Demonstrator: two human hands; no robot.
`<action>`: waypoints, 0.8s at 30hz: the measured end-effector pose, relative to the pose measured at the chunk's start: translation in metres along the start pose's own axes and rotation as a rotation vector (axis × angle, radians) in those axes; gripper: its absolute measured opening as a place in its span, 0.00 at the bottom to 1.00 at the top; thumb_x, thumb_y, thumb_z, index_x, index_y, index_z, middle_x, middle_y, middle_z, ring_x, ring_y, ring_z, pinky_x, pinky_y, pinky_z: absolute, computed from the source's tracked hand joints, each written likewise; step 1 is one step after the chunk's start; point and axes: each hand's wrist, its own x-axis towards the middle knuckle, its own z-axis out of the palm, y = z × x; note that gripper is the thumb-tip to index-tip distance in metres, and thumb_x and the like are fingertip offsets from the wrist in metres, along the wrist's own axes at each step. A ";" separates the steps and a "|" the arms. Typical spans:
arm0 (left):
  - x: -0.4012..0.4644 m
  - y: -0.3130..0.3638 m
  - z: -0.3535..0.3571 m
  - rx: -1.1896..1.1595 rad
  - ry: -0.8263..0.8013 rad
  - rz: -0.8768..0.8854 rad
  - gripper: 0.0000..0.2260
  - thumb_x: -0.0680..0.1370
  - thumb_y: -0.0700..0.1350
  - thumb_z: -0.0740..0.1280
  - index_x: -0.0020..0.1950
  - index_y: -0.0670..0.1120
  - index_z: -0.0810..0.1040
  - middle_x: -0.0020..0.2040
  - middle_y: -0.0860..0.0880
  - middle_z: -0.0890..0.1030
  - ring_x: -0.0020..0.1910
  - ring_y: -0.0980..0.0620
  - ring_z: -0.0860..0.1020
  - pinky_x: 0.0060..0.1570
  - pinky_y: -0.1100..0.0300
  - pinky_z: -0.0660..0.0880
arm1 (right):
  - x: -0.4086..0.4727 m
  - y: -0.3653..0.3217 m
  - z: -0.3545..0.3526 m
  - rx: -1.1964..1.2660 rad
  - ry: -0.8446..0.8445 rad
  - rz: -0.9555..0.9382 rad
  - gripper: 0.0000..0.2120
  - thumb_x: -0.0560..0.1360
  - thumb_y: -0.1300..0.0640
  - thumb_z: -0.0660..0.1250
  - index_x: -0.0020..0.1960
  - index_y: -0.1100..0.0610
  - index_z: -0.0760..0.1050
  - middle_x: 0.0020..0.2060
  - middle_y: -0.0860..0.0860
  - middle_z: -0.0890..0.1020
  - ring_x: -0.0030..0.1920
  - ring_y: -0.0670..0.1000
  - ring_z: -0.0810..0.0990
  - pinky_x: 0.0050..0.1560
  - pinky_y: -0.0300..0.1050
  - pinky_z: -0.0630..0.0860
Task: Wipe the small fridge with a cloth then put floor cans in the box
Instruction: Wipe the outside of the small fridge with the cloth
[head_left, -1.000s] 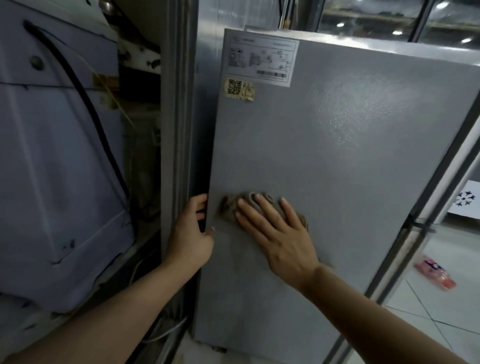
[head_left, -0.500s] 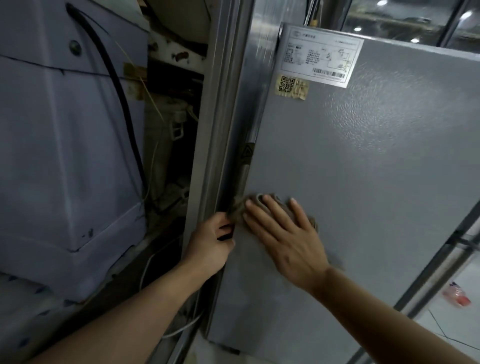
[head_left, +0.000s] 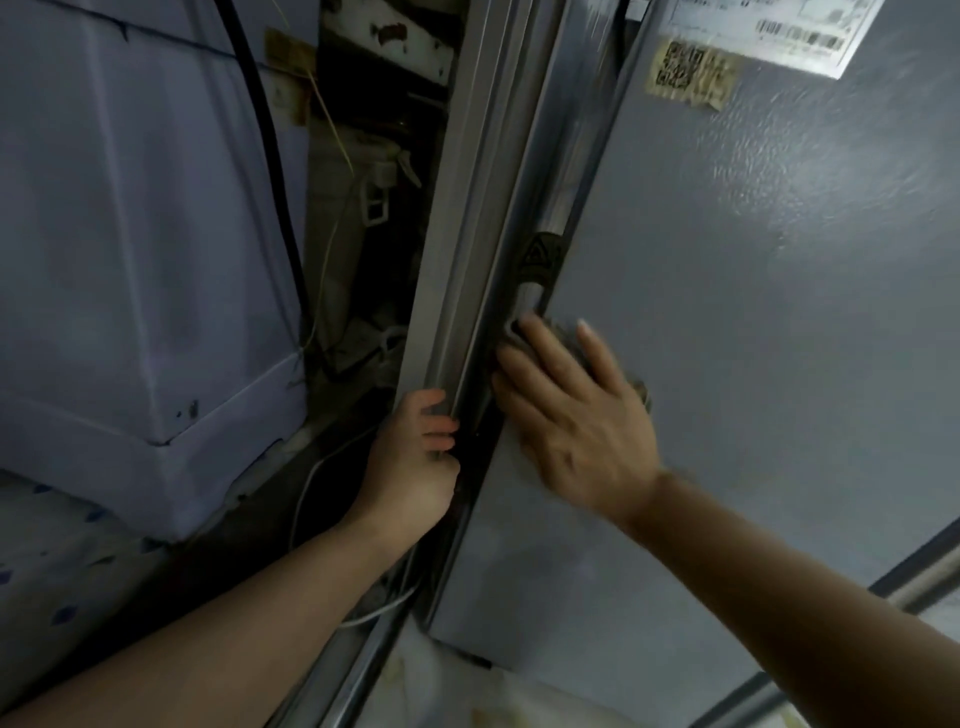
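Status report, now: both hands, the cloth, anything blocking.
Right hand flat, pressing cloth on fridge side panel near its left edge. Left hand gripping the metal frame beside it. Nothing blocking; cans not in view.

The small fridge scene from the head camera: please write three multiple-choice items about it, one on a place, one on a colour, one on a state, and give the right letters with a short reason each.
1. Where is the cloth?
A. under the right hand, on the fridge side panel
B. on the floor
C. in the left hand

2. What colour is the fridge panel?
A. red
B. grey
C. green

3. What does the left hand do?
A. hangs free
B. holds a can
C. grips the metal frame edge

Answers:
1 A: the cloth shows beneath the right hand, flat on the small fridge.
2 B: the panel is plain grey.
3 C: the left hand curls its fingers around the metal frame.
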 end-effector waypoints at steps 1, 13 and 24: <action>-0.001 -0.002 0.000 0.018 0.007 0.005 0.28 0.73 0.25 0.60 0.70 0.44 0.64 0.59 0.43 0.74 0.54 0.50 0.74 0.45 0.65 0.71 | -0.011 -0.013 0.007 0.013 -0.047 -0.027 0.21 0.75 0.56 0.56 0.65 0.58 0.74 0.67 0.56 0.73 0.72 0.60 0.60 0.74 0.59 0.47; -0.012 -0.001 0.010 0.107 -0.032 0.036 0.29 0.71 0.25 0.59 0.69 0.43 0.65 0.66 0.44 0.72 0.61 0.51 0.72 0.61 0.58 0.68 | -0.066 -0.026 0.002 0.018 -0.165 -0.081 0.23 0.78 0.60 0.49 0.72 0.55 0.66 0.72 0.50 0.65 0.72 0.53 0.61 0.72 0.54 0.45; -0.021 -0.002 0.053 0.209 0.020 0.087 0.31 0.72 0.35 0.66 0.70 0.57 0.62 0.55 0.63 0.71 0.52 0.61 0.72 0.45 0.70 0.66 | -0.117 -0.013 0.003 0.098 0.051 0.188 0.22 0.80 0.61 0.45 0.68 0.59 0.71 0.65 0.58 0.72 0.59 0.60 0.70 0.51 0.51 0.64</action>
